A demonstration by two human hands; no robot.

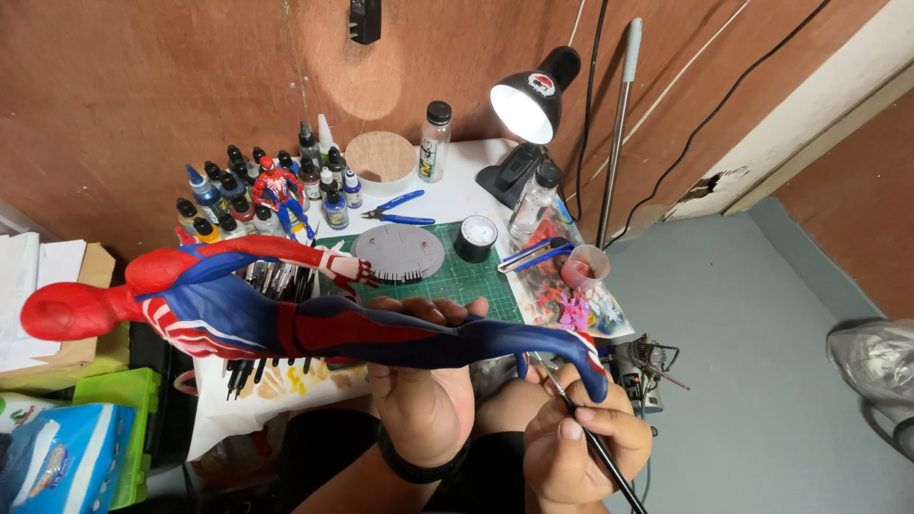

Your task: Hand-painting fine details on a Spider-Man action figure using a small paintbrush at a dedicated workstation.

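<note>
My left hand (424, 390) grips a large red and blue superhero figure (286, 319) by its legs and holds it lying sideways, head to the left. A black band sits on that wrist. My right hand (581, 443) pinches a thin paintbrush (595, 447), whose tip touches the figure's lower leg near the foot (586, 366). Behind the figure lies a green cutting mat (476, 281) with a grey round base (398, 253) on it.
Several paint bottles (233, 195) and a small red and blue figure (279, 190) stand at the back left. Blue pliers (400, 209), a black jar (476, 238), a lit desk lamp (528, 100), a pink cup (584, 266) and brushes (276, 281) crowd the white desk.
</note>
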